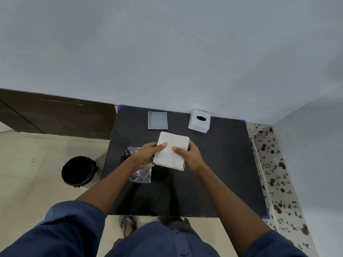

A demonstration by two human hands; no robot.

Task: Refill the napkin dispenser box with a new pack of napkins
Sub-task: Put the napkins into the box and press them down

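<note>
A white stack of napkins (171, 145) is held above the middle of the black table (222, 164). My left hand (146, 154) grips its left edge, thumb on top. My right hand (191, 156) grips its right edge, thumb on top as well. The white dispenser cover (199, 121), with a dark oval slot on top, stands at the back right of the table. Its shallow grey base tray (157, 120) lies open and empty at the back, left of the cover. The torn clear plastic wrapper (141, 175) lies crumpled under my left wrist.
A black-lined waste bin (78, 171) stands on the tiled floor left of the table. A wall runs behind the table, and a flower-patterned surface (274, 173) lies along its right side. My sandalled foot (127, 225) shows below the front edge.
</note>
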